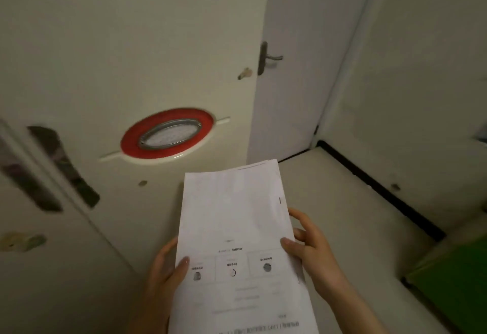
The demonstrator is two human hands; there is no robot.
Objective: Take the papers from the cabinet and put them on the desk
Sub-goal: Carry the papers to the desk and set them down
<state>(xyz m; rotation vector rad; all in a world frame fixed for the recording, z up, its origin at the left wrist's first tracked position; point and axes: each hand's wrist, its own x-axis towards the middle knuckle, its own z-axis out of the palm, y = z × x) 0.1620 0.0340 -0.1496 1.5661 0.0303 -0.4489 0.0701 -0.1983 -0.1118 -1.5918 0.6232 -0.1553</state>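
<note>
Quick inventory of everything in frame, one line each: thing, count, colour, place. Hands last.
stack of printed paper sheets: one stack, white with dark print, centre bottom, held in both hands
oval red-rimmed fixture with metal grille: one, red and cream, on cream panel, centre left
dark metal lever door handle: one, dark grey, on white door, upper centre
black strip: one, black, along the wall base, right
green object: one, green, lower right, identity unclear
left hand: one, grips the stack's left edge
right hand: one, grips the stack's right edge
</note>
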